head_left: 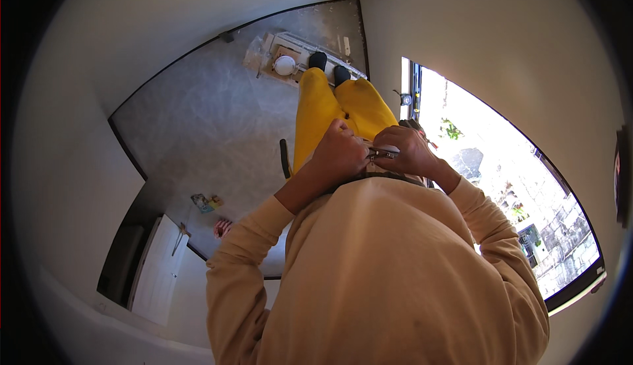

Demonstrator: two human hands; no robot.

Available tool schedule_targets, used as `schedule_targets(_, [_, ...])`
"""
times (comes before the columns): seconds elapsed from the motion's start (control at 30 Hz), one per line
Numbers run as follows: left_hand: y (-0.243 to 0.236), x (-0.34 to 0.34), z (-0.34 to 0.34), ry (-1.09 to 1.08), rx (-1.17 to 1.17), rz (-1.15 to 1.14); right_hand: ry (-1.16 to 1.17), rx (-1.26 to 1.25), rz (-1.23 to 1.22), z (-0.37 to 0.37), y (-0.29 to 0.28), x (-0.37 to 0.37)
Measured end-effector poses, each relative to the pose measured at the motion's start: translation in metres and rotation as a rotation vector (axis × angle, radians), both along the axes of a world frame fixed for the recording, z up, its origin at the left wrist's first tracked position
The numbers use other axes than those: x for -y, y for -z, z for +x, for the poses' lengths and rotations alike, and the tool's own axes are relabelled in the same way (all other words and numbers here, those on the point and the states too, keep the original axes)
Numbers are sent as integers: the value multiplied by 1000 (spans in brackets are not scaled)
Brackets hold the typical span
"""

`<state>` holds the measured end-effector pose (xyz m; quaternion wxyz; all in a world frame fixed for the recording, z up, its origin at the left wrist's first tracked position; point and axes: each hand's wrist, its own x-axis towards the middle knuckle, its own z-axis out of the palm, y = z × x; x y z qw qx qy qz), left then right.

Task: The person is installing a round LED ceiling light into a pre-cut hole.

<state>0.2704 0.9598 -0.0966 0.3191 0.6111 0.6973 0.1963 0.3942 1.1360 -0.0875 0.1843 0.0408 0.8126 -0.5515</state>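
Note:
Both hands meet at my waist, below the hem of my beige sweatshirt (389, 253). Between them sits a small metal buckle (382, 153), which looks like that of a belt. My left hand (339, 151) is closed in a fist at the buckle's left side, apparently round the belt end. My right hand (405, 149) has its fingers curled and pressed on the buckle from the right. Most of the belt is hidden by my hands and the sweatshirt. Yellow trousers (316, 108) cover my legs, with dark shoes (341, 73) beyond them.
By my feet lies a long pale panel (300, 43) with a round white piece (284, 65) and clear plastic. A bright window opening (488, 147) is on the right. Colourful packets (206, 203) lie on the grey floor (211, 114) at left, near a white door (157, 269).

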Motion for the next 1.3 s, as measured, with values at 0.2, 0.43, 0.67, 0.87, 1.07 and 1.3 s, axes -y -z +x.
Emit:
schedule_targets(0.2, [5, 12, 2, -131, 172, 117, 48, -155, 145, 13, 8, 9])
schedule_targets(0.43, [3, 12, 4, -223, 202, 225, 59, -296, 210, 9, 4, 10])
schedule_targets(0.67, [0, 13, 7, -240, 124, 325, 37, -320, 250, 10, -1, 11])
schedule_targets(0.87, [-1, 13, 10, -279, 119, 355, 34, -179, 267, 4, 0, 13])
schedule_targets(1.07, [0, 14, 10, -233, 119, 298, 39, -155, 335, 10, 8, 21])
schedule_targets(1.3, [-3, 12, 10, -306, 150, 308, 35, -201, 359, 10, 1, 21])
